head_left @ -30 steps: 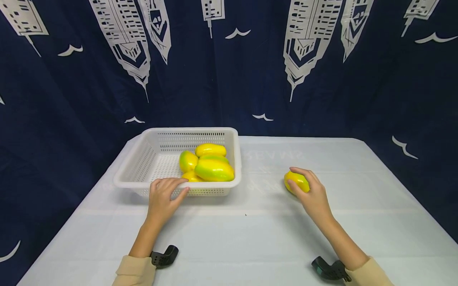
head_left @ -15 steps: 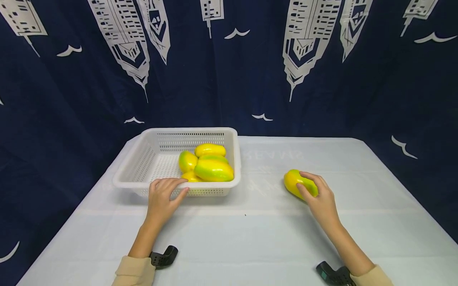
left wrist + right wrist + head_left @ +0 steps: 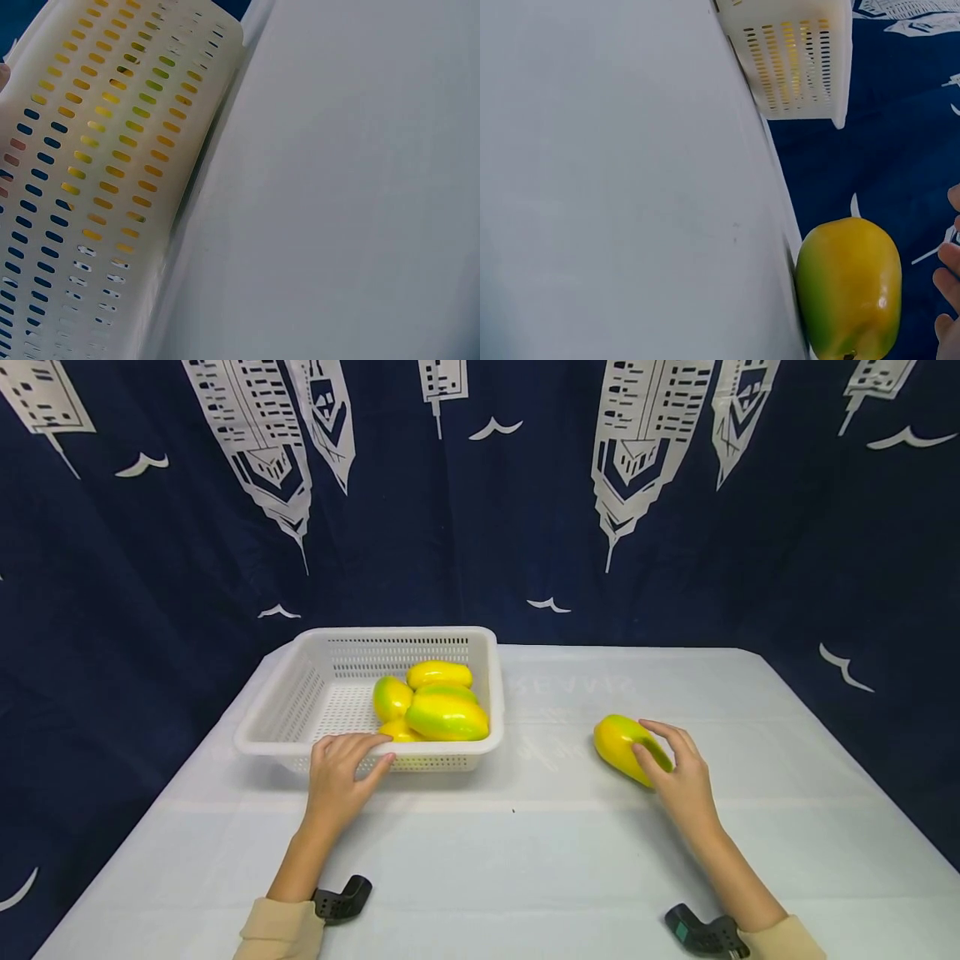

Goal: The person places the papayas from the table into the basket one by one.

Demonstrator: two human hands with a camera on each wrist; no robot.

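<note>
A white perforated plastic basket (image 3: 262,727) stands at the left of the table. My left hand (image 3: 337,781) holds its near rim, fingers over the edge and thumb outside. Several yellow-green mangoes (image 3: 450,718) lie in the basket's right half; through the slots of the basket wall (image 3: 161,217) their yellow shows in the left wrist view. A single mango (image 3: 618,742) rests on the table to the right. My right hand (image 3: 684,785) is beside it, thumb and fingers apart. In the right wrist view a gap separates this mango (image 3: 851,289) from the fingers (image 3: 949,285).
A white cloth covers the table (image 3: 480,868). Behind it hangs a dark blue curtain (image 3: 480,543) with white building prints. Black devices (image 3: 343,900) are strapped to both wrists.
My right hand has drawn back to the right and toward me, uncovering more of the single mango, which now lies apart from the fingers. The left hand stays on the basket rim.
</note>
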